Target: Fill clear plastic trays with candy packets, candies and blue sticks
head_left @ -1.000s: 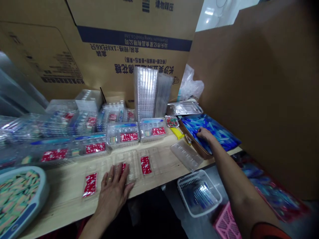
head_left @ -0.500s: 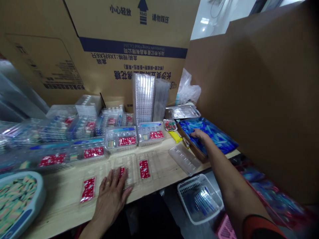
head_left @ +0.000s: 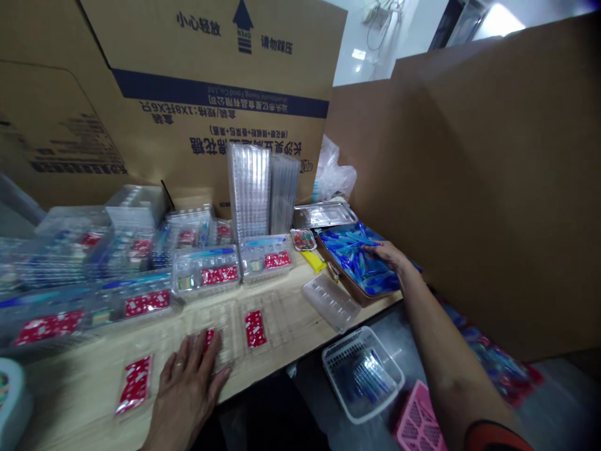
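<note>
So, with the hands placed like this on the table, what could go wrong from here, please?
The right hand rests on blue sticks in a brown tray close to the edge of the table, so a knock might spill them onto the floor. The left hand lies on a clear plastic tray and could perhaps shift it or bump the red packet beside it.

1. The left hand point(head_left: 185, 391) lies flat with its fingers spread on a clear plastic tray point(head_left: 223, 326), touching a red packet point(head_left: 209, 338).
2. The right hand point(head_left: 382, 254) rests on blue pieces point(head_left: 357, 263) heaped in a brown tray point(head_left: 345, 285) on the desk point(head_left: 79, 388).
3. Filled plastic boxes point(head_left: 205, 272) line the desk before a large cardboard box point(head_left: 211, 94).
4. A white basket point(head_left: 361, 374) and a pink basket point(head_left: 417, 419) sit on the floor point(head_left: 554, 407) near the right arm point(head_left: 436, 351).
</note>
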The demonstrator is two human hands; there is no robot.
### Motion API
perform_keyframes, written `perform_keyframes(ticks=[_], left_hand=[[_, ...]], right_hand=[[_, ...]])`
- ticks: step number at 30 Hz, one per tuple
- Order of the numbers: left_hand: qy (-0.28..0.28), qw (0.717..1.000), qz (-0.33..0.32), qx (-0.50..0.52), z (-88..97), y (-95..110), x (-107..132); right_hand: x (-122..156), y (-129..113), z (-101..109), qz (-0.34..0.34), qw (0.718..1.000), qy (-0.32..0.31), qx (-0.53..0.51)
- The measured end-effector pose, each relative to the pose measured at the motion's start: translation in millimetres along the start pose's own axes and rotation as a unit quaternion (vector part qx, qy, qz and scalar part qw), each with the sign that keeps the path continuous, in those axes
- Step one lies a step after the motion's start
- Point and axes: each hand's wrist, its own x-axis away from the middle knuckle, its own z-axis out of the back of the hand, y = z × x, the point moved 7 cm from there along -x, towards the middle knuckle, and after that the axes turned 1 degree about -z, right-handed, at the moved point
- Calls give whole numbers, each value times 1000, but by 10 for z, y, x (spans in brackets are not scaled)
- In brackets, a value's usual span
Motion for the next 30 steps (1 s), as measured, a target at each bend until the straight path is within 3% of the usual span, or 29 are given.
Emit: perform_keyframes(ticks=[8,12,15,18,20,21,23,26,28,30], left_hand=[[7,1000,1,-10,36,20,-10],[10,1000,17,22,22,-19,-5],[40,995,30,89,193,-20,-55],[66,969,68,227,524,90,-177],[34,920,109,374,680,271,-294],[-9,876,130,464,696,407,-356],[-63,755,188,624,682,672,-458],[-16,603,263,753,599,831,-553],[19,540,294,789,489,782,-536],[45,518,316,793,402,599,-453]], right_hand=[[81,-66,-95,-69,994,-77,-47],[232,-160,-172,-66,987,-106,-103],[495,-335,-270,-42,981,-120,-146],[949,-605,-608,-6,963,-171,-208],[1357,-808,-1019,15,928,-247,-278],[1580,-883,-1261,13,910,-289,-298],[2029,-971,-1759,-4,877,-367,-309],[2580,-1003,-2389,-2,852,-438,-287],[2806,-978,-2693,8,852,-456,-258],[2922,-931,-2905,-1,855,-460,-239]])
